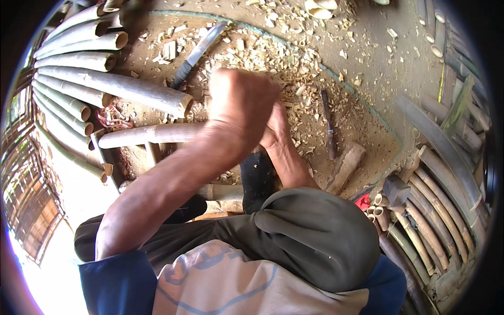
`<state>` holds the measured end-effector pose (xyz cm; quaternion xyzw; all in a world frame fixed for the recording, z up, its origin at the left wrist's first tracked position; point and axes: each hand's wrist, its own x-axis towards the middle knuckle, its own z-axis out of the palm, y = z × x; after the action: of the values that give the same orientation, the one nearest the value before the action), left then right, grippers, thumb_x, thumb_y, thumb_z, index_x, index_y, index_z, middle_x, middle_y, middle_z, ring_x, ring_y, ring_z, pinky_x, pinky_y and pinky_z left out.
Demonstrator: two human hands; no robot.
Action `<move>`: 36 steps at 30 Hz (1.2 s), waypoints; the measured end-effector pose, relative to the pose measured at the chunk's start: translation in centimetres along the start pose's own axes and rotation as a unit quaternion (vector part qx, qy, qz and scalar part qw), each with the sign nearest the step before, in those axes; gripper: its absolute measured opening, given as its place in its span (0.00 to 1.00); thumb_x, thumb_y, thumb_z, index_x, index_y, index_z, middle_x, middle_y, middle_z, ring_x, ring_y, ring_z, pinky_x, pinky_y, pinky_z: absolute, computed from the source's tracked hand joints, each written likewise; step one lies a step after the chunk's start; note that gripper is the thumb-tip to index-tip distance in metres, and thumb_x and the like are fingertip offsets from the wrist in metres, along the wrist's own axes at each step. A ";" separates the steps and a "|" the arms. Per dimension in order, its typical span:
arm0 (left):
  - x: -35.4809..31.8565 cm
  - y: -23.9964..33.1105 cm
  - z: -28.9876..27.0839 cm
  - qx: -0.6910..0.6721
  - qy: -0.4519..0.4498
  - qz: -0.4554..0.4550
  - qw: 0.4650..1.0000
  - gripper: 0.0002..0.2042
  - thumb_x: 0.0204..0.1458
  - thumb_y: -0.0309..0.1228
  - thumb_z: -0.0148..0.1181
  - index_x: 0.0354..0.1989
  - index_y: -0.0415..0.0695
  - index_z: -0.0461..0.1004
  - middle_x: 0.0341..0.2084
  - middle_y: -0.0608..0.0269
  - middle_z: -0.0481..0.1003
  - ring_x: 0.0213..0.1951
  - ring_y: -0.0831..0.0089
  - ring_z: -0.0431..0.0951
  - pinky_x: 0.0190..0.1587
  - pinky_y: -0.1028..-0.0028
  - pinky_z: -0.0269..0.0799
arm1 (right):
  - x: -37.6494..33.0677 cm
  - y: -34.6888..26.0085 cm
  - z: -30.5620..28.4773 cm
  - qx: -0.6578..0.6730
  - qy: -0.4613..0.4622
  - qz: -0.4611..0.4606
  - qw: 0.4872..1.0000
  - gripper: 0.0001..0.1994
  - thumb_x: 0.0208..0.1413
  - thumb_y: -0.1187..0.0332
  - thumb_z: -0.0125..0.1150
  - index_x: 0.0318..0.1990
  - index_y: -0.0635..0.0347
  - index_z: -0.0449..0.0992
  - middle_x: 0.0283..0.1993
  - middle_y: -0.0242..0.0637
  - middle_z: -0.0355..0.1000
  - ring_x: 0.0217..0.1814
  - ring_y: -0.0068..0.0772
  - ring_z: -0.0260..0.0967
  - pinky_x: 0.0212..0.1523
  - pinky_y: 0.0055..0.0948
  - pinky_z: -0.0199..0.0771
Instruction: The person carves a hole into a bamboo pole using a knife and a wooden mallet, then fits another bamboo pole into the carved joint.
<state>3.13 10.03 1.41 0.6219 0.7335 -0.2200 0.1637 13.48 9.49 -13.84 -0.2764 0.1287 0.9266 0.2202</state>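
My left hand (239,100) is closed in a fist in front of me, its forearm crossing from the lower left and slightly blurred. Just below and to its right, my right hand (276,126) is curled close against it, partly covered. Whatever the two hands hold is hidden between them. Behind my left wrist, a bamboo pole (147,135) lies crosswise, its right end out of sight. Beyond the hands, a broad-bladed machete (199,52) with a dark handle rests on the ground. To the right lies a narrow dark tool (328,123).
Bamboo poles (89,62) are piled at the left, open ends toward me. More bamboo lengths (438,210) lie at the right. Pale wood chips (294,68) litter the ground ahead. A short split bamboo piece (347,165) sits beside my right knee (320,231).
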 end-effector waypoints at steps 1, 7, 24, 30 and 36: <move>0.0 0.8 0.8 0.032 0.061 0.019 0.997 0.05 0.48 0.31 0.68 0.22 0.50 0.81 0.19 0.67 0.79 0.25 0.69 0.84 0.25 0.65 0.74 | -0.8 -0.2 0.7 -0.008 -0.017 -0.024 1.000 0.14 0.69 0.65 0.52 0.50 0.68 0.76 0.52 0.45 0.79 0.58 0.32 0.77 0.61 0.40 0.79; -5.7 -2.8 8.1 -0.270 -0.169 -0.053 0.946 0.15 0.51 0.41 0.69 0.33 0.40 0.83 0.29 0.55 0.81 0.31 0.59 0.85 0.32 0.58 0.81 | -3.8 2.5 -1.7 -0.162 0.059 0.091 0.981 0.15 0.73 0.55 0.50 0.55 0.53 0.74 0.49 0.29 0.76 0.47 0.25 0.72 0.46 0.30 0.74; 8.3 6.4 9.3 -0.438 0.078 0.314 0.839 0.29 0.48 0.23 0.69 0.60 0.54 0.72 0.54 0.55 0.73 0.51 0.58 0.81 0.53 0.61 0.83 | -2.8 -13.0 -2.7 -0.789 0.330 -0.001 0.519 0.18 0.72 0.60 0.48 0.60 0.62 0.69 0.51 0.45 0.71 0.55 0.34 0.74 0.52 0.31 0.83; 8.1 4.7 9.2 -0.526 0.176 0.169 0.815 0.42 0.39 0.15 0.70 0.68 0.54 0.68 0.56 0.46 0.70 0.51 0.52 0.78 0.52 0.60 0.84 | -0.3 -13.0 7.0 -0.985 0.058 -0.023 0.158 0.07 0.60 0.70 0.60 0.43 0.61 0.78 0.43 0.43 0.78 0.41 0.36 0.78 0.44 0.39 0.82; 7.4 5.1 8.0 -0.534 0.223 0.102 0.809 0.40 0.41 0.16 0.67 0.67 0.48 0.61 0.54 0.42 0.68 0.54 0.48 0.72 0.52 0.56 0.82 | -0.5 -12.4 9.0 -0.997 0.027 -0.069 -0.001 0.06 0.58 0.71 0.58 0.41 0.57 0.77 0.37 0.42 0.77 0.42 0.38 0.75 0.48 0.42 0.80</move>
<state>6.65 12.73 -9.78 0.5395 0.6839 0.3698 0.3233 15.70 23.37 -7.68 0.2527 0.9373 -0.1050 0.2157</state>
